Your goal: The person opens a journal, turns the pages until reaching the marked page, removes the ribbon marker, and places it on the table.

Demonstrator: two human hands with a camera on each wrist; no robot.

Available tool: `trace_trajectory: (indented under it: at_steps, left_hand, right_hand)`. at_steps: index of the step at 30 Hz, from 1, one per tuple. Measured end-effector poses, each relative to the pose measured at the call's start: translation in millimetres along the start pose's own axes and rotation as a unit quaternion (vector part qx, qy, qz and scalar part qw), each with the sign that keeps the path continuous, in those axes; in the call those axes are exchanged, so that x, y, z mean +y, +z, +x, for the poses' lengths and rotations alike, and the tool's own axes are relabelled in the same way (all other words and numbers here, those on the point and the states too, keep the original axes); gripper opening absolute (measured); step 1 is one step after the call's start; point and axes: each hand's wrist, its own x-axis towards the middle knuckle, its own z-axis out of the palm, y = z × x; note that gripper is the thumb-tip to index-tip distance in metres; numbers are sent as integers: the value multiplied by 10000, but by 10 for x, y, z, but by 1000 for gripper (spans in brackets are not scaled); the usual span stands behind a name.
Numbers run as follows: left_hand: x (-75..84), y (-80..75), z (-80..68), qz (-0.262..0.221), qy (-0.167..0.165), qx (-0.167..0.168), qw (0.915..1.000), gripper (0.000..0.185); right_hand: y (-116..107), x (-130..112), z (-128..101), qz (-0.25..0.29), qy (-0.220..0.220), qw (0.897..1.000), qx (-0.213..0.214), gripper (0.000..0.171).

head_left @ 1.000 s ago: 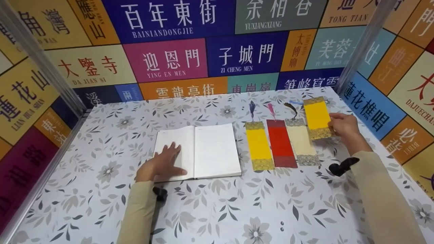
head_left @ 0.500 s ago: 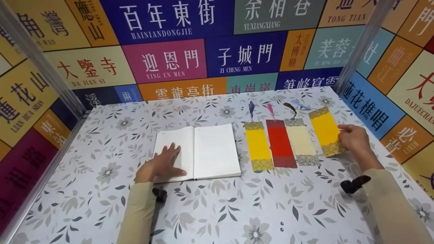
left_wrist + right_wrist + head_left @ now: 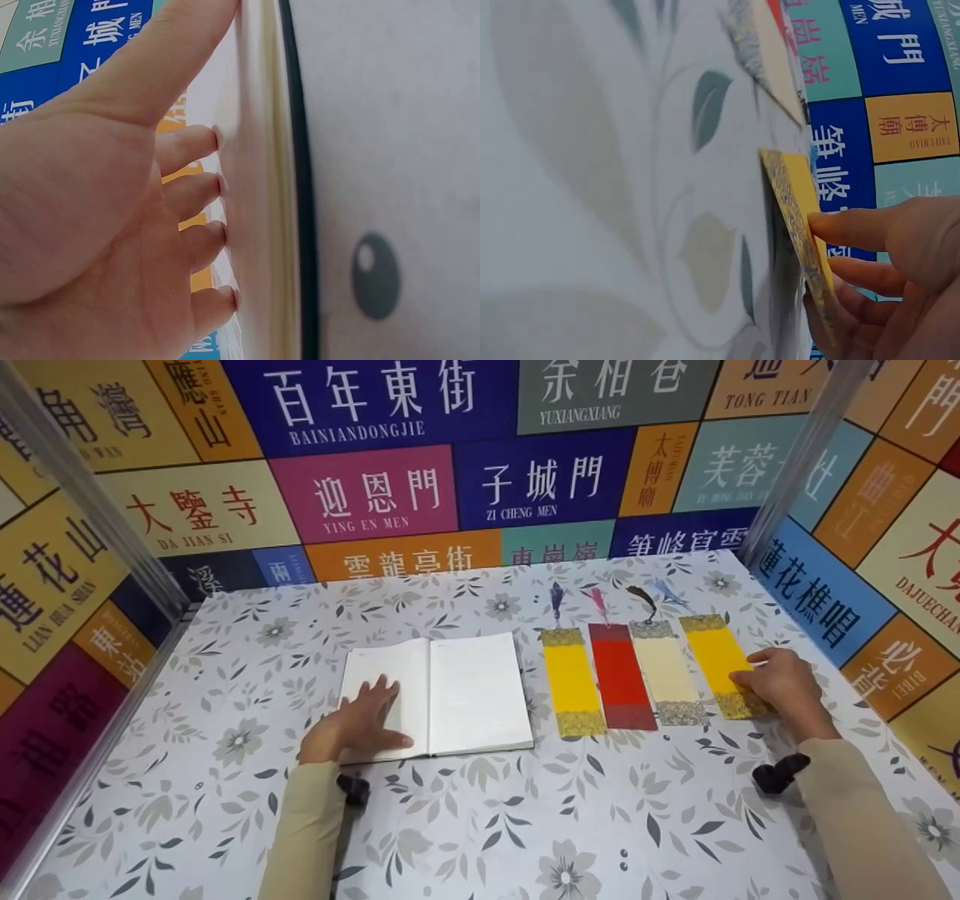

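Left hand (image 3: 360, 727) flat on open notebook (image 3: 450, 694); right hand (image 3: 780, 690) pinching yellow bookmark (image 3: 718, 660)

A floral-clothed table (image 3: 480, 825) bears an open notebook (image 3: 439, 695) and four tasselled bookmarks (image 3: 621, 675) side by side.

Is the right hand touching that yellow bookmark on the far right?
Touching. The right wrist view shows the right hand pinching the yellow bookmark, thumb on top, fingers beneath.

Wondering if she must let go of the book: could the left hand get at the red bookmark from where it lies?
Probably yes. The left hand lies flat on the book's left page; only the low right page and one yellow bookmark lie between it and the red bookmark.
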Motion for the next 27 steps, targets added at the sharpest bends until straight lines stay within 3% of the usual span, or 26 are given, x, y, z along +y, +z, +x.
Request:
trace_trajectory:
  at_steps: [8, 20, 27]
  left_hand:
    - [-9, -12, 9, -94, -25, -89, 9999, 101]
    - [-14, -45, 10, -128, -42, -111, 9998, 102]
    - [-45, -85, -24, -143, -23, 114, 9998, 87]
  right_hand:
    - [-1, -32, -56, -761, -558, 9955, 52, 66]
    - [69, -146, -36, -761, -214, 9968, 126, 60]
    - [209, -348, -191, -638, -828, 9932, 512, 60]
